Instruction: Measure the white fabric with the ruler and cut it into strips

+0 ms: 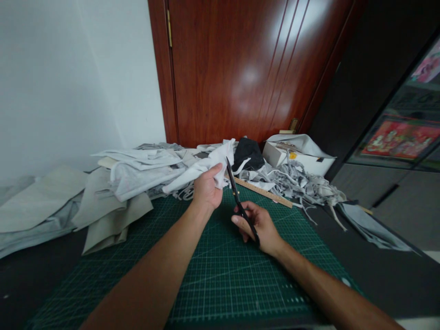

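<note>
Your two bare hands are apart near the centre of the frame, above a green cutting mat (220, 266) printed with a pale grid. Your left hand (208, 190), at centre, is closed on a piece of white cloth (220, 156), thumb on top. The cloth rises to a point above your fingers, and a longer part of it slopes away to the lower left of the hand. Your right hand (259, 224), just right of centre and a little lower, grips black scissors (233, 183), its fingers around the handles. The blades lie together and point up and slightly left, their tip right beside the cloth's right edge; you cannot tell here whether they touch.

Behind your hands, to the left of centre, lies a heap of pale folded fabric (147, 172), with beige pieces (103, 211) spilling onto the mat's edge at the left. Just right of the scissors, a wooden ruler (264, 190) lies at a slant. Beyond it come a bundle of black cloth (248, 153), a tangle of grey strips (299, 178) and a white box (309, 162). A reddish-brown door (223, 68) fills the upper middle, a white wall (68, 68) the upper left.
</note>
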Tool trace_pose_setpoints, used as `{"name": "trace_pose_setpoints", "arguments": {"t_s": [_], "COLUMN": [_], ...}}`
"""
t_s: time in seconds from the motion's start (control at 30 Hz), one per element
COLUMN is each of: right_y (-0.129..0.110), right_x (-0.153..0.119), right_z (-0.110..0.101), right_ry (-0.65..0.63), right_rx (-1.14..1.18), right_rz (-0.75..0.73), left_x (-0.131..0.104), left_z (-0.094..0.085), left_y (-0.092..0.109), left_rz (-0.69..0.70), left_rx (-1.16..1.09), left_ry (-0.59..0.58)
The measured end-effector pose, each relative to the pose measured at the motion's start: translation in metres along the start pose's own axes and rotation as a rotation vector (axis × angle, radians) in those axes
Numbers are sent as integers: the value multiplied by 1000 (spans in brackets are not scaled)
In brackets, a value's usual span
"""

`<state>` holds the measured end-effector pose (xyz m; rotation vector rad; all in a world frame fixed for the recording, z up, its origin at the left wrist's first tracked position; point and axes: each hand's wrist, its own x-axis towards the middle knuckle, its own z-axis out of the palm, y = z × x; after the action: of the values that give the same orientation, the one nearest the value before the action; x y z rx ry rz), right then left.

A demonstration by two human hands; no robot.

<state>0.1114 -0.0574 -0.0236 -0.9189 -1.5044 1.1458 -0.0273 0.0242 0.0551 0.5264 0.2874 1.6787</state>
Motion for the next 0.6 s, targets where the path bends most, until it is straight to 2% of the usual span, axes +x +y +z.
{"name": "trace_pose_setpoints", "arguments": {"t_s": [0.17,0.33,0.6], "right_y": [-1,0,-2], "right_x": [0,0,0], "right_z": [-1,-3,-4], "right_ry": [-14,-16,23], "right_rx": [21,30,44], "right_rz": [-16,-40,-62], "left_x": [-8,-14,-19], "left_z": [3,3,-2], "left_y": [-9,-20,-33], "left_rz": [157,278,293], "left_rx": [43,125,219], "left_ry": [52,55,44]}}
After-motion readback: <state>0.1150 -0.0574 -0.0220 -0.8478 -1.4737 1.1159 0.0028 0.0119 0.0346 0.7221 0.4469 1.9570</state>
